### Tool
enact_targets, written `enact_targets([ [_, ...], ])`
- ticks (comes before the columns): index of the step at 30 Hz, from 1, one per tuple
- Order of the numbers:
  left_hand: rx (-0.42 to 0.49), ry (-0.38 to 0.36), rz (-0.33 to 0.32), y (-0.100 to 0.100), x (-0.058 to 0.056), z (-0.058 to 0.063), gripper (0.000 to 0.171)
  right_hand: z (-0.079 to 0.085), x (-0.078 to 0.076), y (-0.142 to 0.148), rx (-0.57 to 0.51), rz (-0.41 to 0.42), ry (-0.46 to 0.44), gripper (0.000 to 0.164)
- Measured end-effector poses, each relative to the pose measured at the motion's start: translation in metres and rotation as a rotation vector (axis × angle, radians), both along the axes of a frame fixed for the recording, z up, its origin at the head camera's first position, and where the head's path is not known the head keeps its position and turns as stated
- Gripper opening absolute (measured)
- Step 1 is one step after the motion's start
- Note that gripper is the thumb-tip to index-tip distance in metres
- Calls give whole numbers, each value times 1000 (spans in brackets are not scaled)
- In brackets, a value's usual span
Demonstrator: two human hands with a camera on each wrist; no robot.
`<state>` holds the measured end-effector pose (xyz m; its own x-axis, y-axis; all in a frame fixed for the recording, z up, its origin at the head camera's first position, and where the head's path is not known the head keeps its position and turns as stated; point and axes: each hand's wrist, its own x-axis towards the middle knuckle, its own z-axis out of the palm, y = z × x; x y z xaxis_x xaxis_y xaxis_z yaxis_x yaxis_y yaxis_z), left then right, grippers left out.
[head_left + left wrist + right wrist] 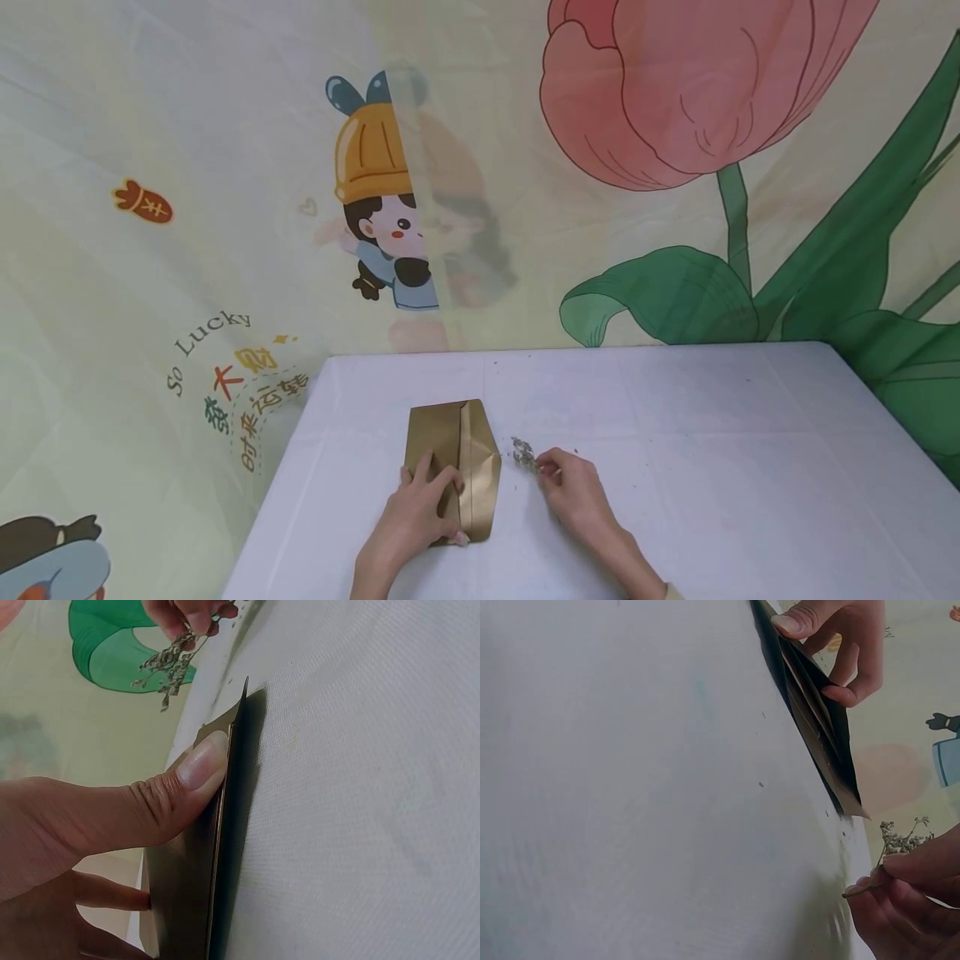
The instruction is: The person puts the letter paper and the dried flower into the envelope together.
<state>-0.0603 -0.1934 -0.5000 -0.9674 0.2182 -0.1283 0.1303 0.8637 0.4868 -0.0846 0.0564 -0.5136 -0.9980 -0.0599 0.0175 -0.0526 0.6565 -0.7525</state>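
A gold paper envelope [433, 427] lies on the white table, its pointed flap unfolded toward the right. My left hand [411, 510] holds it, with the thumb at the near edge and bent fingers spread over the front. In the right wrist view, the envelope's mouth [817, 712] gapes a little, and one fingertip sits at its upper lip. Just right of the flap, my right hand [579, 493] pinches a small dried flower sprig [522, 453] by its stem. The sprig's head points toward the envelope, apart from it; the thin stem end [853, 892] pokes out below the fingers.
Small dark crumbs [761, 784] are scattered over the white tablecloth [712, 467], mostly around the envelope and sprig. Behind the table's far edge hangs a printed cloth backdrop [487, 317] with a large tulip and cartoon figures.
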Motion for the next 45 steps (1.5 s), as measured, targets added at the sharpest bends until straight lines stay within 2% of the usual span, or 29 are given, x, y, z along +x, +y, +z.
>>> enact_targets([
  [14,12,5,-13,-1,-1,0,58,-2,0,-8,-90,77,12,20],
  [25,9,15,-14,-1,0,0,59,-3,1,-13,-125,98,-4,18],
  [31,6,33,-21,-1,0,0,60,-4,0,-16,-136,106,8,16],
  [45,13,24,-13,-2,1,-1,60,-8,2,-20,-122,119,28,16],
])
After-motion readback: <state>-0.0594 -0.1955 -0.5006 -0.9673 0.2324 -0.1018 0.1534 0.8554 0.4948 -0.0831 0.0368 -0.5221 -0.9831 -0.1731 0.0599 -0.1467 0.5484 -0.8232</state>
